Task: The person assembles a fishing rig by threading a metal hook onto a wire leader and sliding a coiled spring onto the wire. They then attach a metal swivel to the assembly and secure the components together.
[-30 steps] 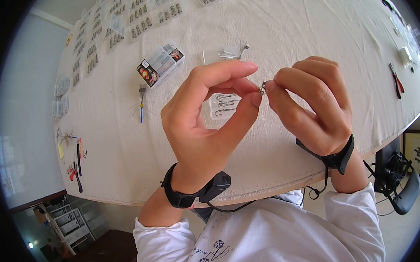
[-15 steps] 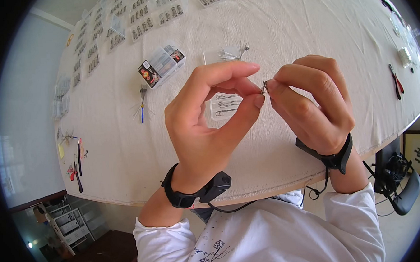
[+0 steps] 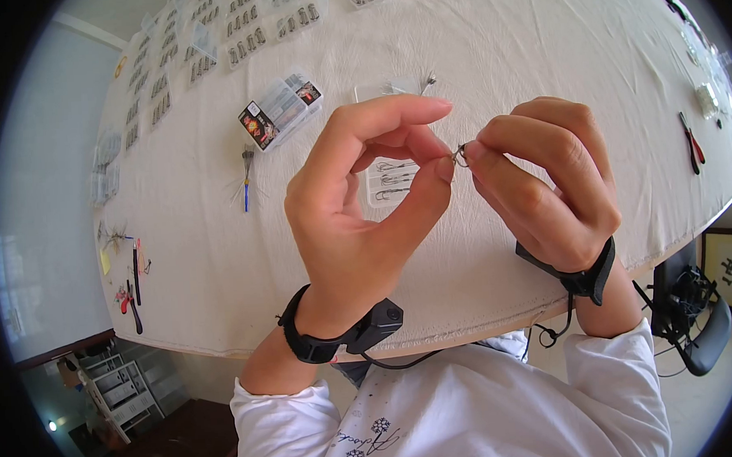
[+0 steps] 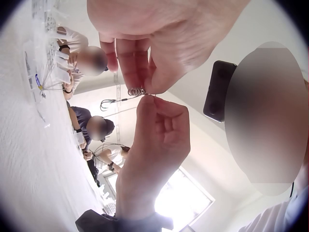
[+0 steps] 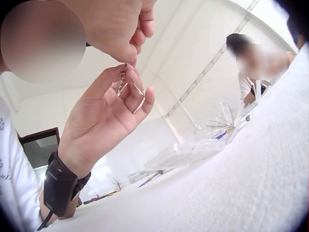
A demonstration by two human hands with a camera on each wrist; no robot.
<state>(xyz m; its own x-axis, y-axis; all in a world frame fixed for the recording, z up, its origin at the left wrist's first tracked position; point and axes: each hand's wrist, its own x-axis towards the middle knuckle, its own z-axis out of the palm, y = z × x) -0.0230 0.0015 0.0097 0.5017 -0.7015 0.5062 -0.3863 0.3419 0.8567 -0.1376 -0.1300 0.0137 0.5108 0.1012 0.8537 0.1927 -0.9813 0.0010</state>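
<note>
Both hands meet over the table, fingertips close together around a small fishing hook rig (image 3: 461, 155). My left hand (image 3: 356, 204) pinches it between thumb and fingertips, with the index finger raised and bent above. From the other side my right hand (image 3: 545, 178) pinches it with thumb and index finger, the other fingers folded. The left wrist view shows a coil spring (image 4: 136, 91) at the fingertips and a dark hook (image 4: 107, 103) hanging out beside it. Partly behind my left hand lies an open clear box (image 3: 381, 201) with hook rigs inside.
Two labelled clear cases (image 3: 281, 113) lie left of the open box, near a bundle of wire leaders (image 3: 247, 177). Many boxes of rigs (image 3: 245, 44) fill the far left. Pliers (image 3: 691, 143) lie at the right, more tools (image 3: 132, 303) at the left edge. Other people sit across.
The hands stay almost in place. The left fingertips have shifted slightly left and up, and the rig has turned a little, with a curved piece showing between the fingertips.
</note>
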